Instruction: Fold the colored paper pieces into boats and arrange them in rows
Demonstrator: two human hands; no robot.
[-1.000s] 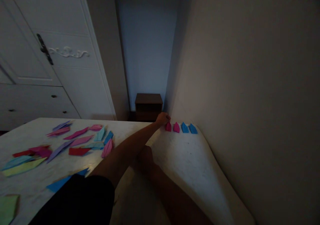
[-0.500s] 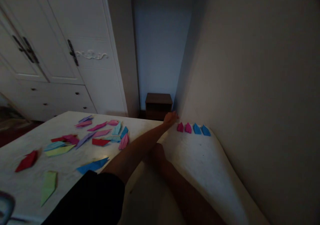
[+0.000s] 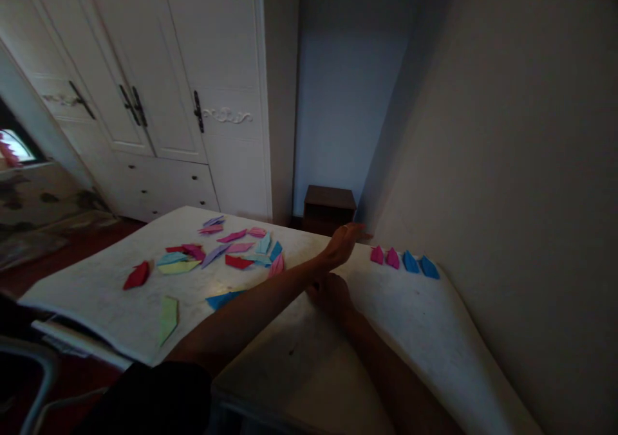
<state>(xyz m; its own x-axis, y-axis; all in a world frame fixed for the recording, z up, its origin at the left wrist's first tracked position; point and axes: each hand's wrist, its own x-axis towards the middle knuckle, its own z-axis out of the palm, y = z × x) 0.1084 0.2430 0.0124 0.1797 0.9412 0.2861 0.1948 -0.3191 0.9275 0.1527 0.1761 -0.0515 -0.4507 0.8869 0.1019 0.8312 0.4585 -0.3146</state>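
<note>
My left hand (image 3: 344,244) reaches to the table's far edge, fingers stretched out and nothing visible in them. Just right of it stands a row of folded paper boats: a pink boat (image 3: 377,255), another pink boat (image 3: 393,259), a blue boat (image 3: 410,262) and another blue boat (image 3: 429,267). Under my left wrist, my right hand (image 3: 333,295) is curled closed near the tabletop; whatever its fingers may hold is hidden. Left of my forearm lie several more folded papers, among them a red one (image 3: 238,262), a purple one (image 3: 215,255) and a partly covered blue one (image 3: 223,299).
The white table (image 3: 405,319) meets a plain wall (image 3: 512,184) on the right. Beyond it are a white wardrobe (image 3: 232,165) and a low brown cabinet (image 3: 330,197). A metal chair frame (image 3: 46,370) is at lower left.
The view has swung left, showing more wardrobe and floor. My left hand has drawn slightly away from the boat row, and my right hand shows more clearly. The boats keep their places.
</note>
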